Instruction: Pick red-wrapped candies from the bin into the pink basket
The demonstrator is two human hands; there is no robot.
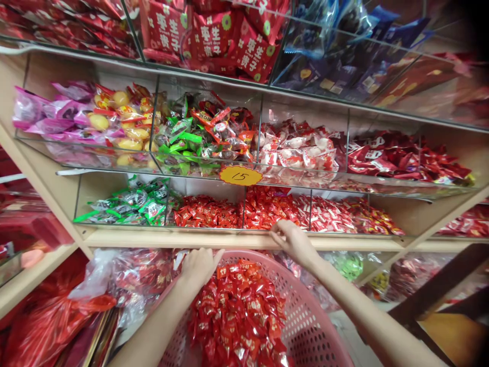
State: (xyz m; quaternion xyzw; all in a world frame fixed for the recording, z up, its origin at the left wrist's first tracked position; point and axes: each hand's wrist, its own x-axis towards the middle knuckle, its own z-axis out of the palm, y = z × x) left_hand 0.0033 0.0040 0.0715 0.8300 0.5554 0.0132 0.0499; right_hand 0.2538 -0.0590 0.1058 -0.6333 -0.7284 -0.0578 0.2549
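A pink perforated basket [305,311] stands below the shelves, holding a heap of small red wrapped candies [240,311]. My left hand [200,265] is at the basket's far left rim, its fingers bent over the edge and the thumb pointing right. Further right, my right hand [292,239] reaches to the front edge of the lowest shelf, just below red candies [267,206] in a clear compartment. Its fingers are curled with thumb and fingertips near each other, and I see no candy between them.
Clear divided bins of wrapped candies fill the shelves. A yellow tag [240,176] marked 15 hangs on the middle shelf. Bagged goods [141,270] lie under the wooden shelf edge [171,239]. A red plastic bag [57,316] is at lower left, a dark brown frame [439,285] at lower right.
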